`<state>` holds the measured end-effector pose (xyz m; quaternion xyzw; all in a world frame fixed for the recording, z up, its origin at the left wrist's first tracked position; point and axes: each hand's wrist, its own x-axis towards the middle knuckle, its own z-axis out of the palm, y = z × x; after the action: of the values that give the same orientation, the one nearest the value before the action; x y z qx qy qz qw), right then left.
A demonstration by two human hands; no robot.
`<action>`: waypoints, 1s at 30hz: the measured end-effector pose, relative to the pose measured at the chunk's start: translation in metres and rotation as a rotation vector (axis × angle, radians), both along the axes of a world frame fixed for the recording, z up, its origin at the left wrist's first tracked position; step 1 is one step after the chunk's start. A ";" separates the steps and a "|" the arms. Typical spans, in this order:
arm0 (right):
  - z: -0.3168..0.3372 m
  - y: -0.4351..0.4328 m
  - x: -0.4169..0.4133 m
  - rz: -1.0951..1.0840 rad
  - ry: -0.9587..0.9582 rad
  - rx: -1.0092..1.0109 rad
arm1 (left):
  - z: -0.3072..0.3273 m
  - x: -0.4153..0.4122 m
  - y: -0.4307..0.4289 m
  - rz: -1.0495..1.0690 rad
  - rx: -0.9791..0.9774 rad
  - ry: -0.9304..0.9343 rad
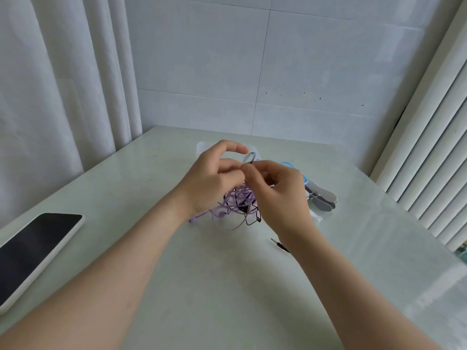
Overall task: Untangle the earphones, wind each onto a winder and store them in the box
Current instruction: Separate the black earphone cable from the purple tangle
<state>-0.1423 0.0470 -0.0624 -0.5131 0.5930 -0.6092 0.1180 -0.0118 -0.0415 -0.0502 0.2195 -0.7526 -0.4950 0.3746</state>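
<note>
While the tangle of purple and black earphones point(240, 204) rests on the pale table point(227, 286) beneath them, the left hand point(214, 178) and right hand point(279, 192) meet fingertip to fingertip, both pinching a black cable loop point(250, 157) raised above it. Winders point(324, 197) lie just right; a smartphone point(35, 253) lies well apart, left.

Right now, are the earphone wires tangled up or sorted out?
Tangled. The purple and black earphone cords cross in one clump, while the left hand and right hand pinch strands at its top.
</note>
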 end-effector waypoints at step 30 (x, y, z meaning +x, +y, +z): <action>0.007 0.010 -0.013 -0.460 0.386 0.336 | -0.029 -0.001 -0.027 0.482 -0.843 -0.434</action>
<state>-0.1552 0.0567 -0.0553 -0.4451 0.7967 -0.4052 -0.0540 -0.0125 -0.0683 -0.0788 0.3141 -0.8747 0.0077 0.3690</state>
